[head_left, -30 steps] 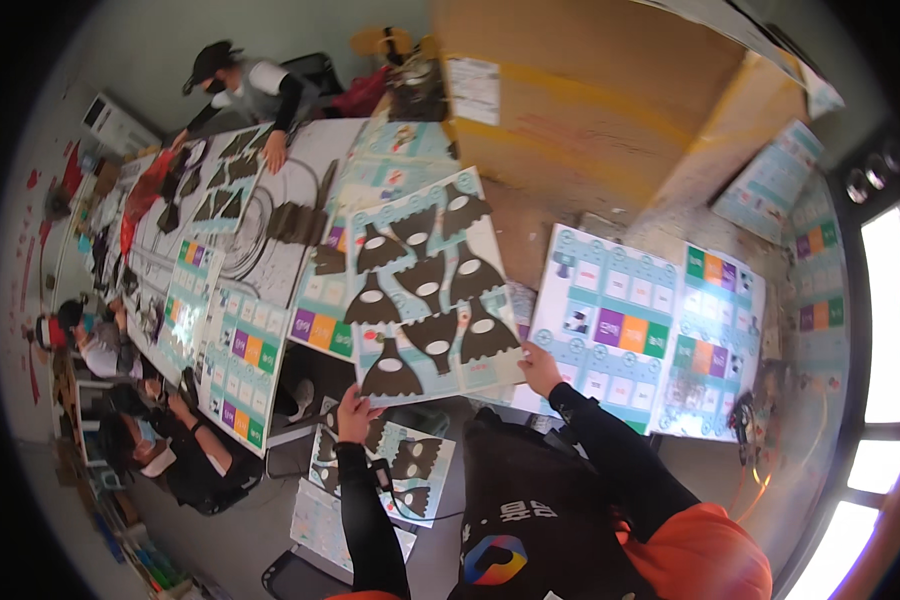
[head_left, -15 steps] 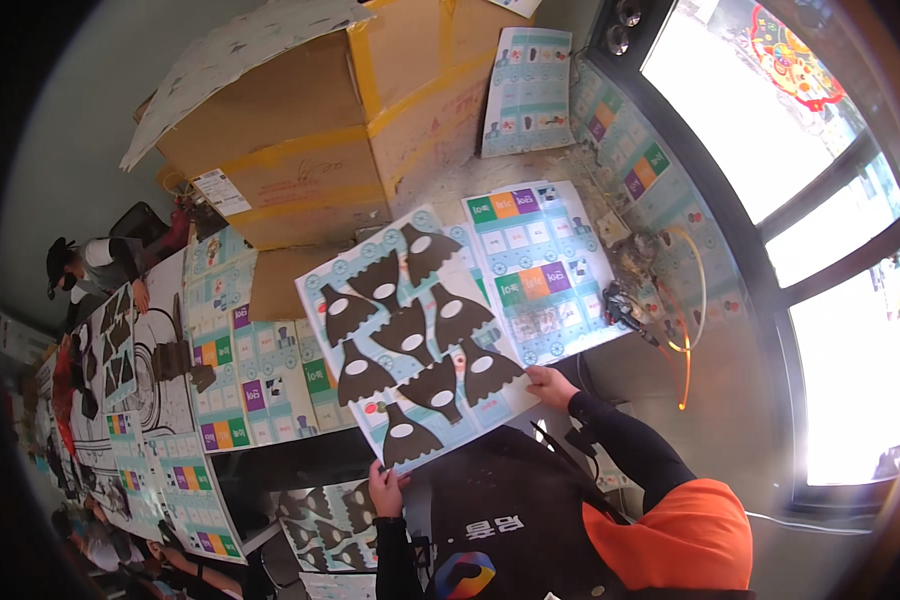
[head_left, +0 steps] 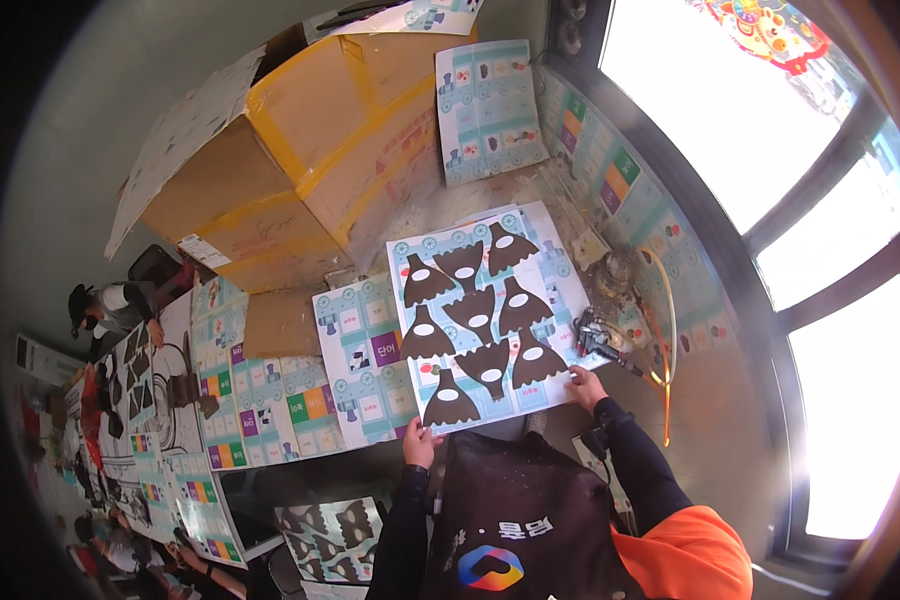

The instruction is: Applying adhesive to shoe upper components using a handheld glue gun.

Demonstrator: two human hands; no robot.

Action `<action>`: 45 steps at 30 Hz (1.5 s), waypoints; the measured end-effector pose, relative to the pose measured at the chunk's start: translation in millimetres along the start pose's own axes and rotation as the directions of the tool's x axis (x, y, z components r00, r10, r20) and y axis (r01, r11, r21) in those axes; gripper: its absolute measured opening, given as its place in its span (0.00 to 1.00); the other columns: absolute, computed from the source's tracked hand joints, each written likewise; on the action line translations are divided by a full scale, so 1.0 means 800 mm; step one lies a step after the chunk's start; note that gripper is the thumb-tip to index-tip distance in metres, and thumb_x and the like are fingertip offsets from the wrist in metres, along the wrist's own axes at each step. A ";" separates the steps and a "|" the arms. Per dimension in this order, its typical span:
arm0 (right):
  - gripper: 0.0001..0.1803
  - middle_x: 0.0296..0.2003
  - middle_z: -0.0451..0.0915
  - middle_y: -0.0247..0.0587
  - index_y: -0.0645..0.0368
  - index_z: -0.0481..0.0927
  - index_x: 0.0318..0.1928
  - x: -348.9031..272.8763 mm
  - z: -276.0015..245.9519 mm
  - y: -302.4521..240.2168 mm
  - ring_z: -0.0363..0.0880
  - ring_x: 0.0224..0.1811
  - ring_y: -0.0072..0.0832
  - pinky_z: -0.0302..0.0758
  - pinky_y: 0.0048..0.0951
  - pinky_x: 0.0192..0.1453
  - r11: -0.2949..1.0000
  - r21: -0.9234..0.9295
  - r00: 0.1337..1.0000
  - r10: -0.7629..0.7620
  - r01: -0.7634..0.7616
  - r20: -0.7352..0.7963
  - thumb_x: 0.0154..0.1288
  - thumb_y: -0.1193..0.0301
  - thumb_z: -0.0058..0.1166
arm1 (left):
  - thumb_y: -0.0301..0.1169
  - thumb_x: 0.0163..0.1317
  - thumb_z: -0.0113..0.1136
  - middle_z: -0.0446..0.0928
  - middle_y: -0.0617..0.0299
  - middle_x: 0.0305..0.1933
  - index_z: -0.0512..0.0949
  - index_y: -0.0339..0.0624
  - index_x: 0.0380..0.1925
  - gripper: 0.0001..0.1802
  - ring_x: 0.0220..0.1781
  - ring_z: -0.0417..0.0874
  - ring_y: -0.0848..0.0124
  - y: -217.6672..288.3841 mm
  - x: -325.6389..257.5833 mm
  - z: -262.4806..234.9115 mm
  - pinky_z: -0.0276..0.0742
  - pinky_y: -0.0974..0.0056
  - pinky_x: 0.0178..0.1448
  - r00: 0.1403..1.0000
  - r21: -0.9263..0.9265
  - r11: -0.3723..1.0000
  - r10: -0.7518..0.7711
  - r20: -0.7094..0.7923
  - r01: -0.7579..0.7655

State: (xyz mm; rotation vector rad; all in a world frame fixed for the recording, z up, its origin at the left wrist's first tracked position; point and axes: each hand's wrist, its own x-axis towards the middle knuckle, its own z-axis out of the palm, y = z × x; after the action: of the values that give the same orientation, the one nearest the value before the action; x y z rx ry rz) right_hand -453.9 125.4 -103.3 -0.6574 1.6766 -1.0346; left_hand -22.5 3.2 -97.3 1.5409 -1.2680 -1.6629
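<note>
A printed light-blue sheet (head_left: 510, 402) carries several black bell-shaped cutouts (head_left: 463, 309), each with a wavy edge and a white oval. The near left corner of that sheet is pinched by my left hand (head_left: 420, 446). My right hand (head_left: 586, 388) grips the near right corner, fingers closed on it. Beneath and behind lies another printed sheet (head_left: 558, 262), mostly covered on the worktop. To the left, a sheet with coloured blocks (head_left: 358, 378) shows partly from under the held one.
A large taped cardboard box (head_left: 320, 110) stands at the back. A spray gun (head_left: 595, 338) with a hose lies to the right, near the window. A similar sheet with black cutouts (head_left: 330, 540) sits lower left. Another person (head_left: 120, 310) works at the far left.
Both hands have shifted the sheet with black cutouts rightward and turned it straighter, so it now covers most of the printed sheet behind. The sheet with coloured blocks shows more on the left.
</note>
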 end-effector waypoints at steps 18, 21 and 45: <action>0.30 0.56 0.71 0.55 0.61 0.70 0.62 0.048 -0.092 -0.078 0.74 0.56 0.55 0.78 0.48 0.55 0.390 -0.920 0.913 -0.388 0.034 -0.130 0.56 0.77 0.56 | 0.19 0.75 0.44 0.81 0.44 0.47 0.57 0.39 0.68 0.23 0.37 0.89 0.57 -0.011 0.036 0.087 0.87 0.64 0.36 0.964 0.130 0.971 -0.170 -0.203 0.199; 0.30 0.56 0.72 0.53 0.58 0.70 0.63 0.070 -0.101 -0.074 0.75 0.55 0.56 0.78 0.47 0.54 0.355 -0.935 0.937 -0.328 0.003 -0.122 0.57 0.76 0.56 | 0.19 0.72 0.48 0.80 0.44 0.47 0.63 0.37 0.63 0.21 0.40 0.89 0.52 -0.003 0.036 0.091 0.86 0.58 0.39 0.948 0.116 0.956 -0.244 -0.203 0.271; 0.16 0.26 0.82 0.41 0.60 0.81 0.44 0.074 -0.078 -0.172 0.81 0.23 0.33 0.76 0.34 0.30 0.969 -0.208 0.984 0.153 -0.131 0.095 0.52 0.73 0.60 | 0.26 0.62 0.50 0.64 0.56 0.72 0.70 0.54 0.68 0.32 0.75 0.59 0.50 0.109 0.057 0.317 0.52 0.33 0.77 0.817 0.823 0.140 0.295 0.495 -0.550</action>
State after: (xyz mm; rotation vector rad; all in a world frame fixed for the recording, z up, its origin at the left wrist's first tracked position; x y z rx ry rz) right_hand -540.4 30.7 -4.1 -0.7007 1.7178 -0.7201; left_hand -292.8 -3.6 -64.7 1.2252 -2.8736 -0.5324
